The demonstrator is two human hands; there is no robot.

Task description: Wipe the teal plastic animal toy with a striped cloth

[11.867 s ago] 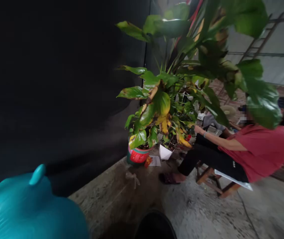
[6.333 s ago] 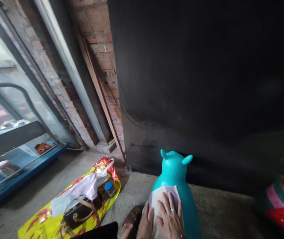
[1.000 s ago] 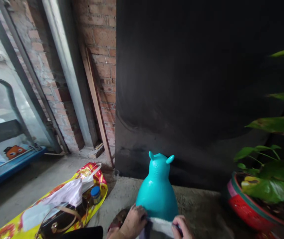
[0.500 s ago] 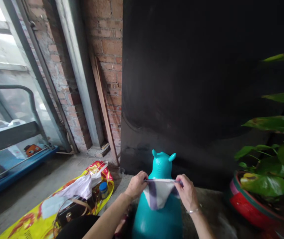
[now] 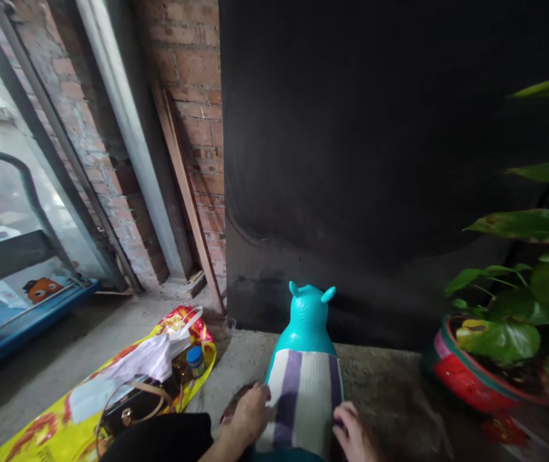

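Concrete floor (image 5: 390, 398) carries a teal toy (image 5: 309, 316); striped cloth (image 5: 303, 404) already draped, both hands' fingers clamped on its edges: left hand (image 5: 249, 417), right hand (image 5: 352, 436).

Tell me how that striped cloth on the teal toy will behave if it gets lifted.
The cloth drapes over the teal toy's curve, so it is probably floppy and light. Held at both edges by the left hand and right hand, it may slide on the glossy surface.

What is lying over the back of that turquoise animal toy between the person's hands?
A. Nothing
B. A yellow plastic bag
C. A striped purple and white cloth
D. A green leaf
C: a striped cloth with purple and white bands lies over the turquoise toy, with the left hand and right hand at its edges.
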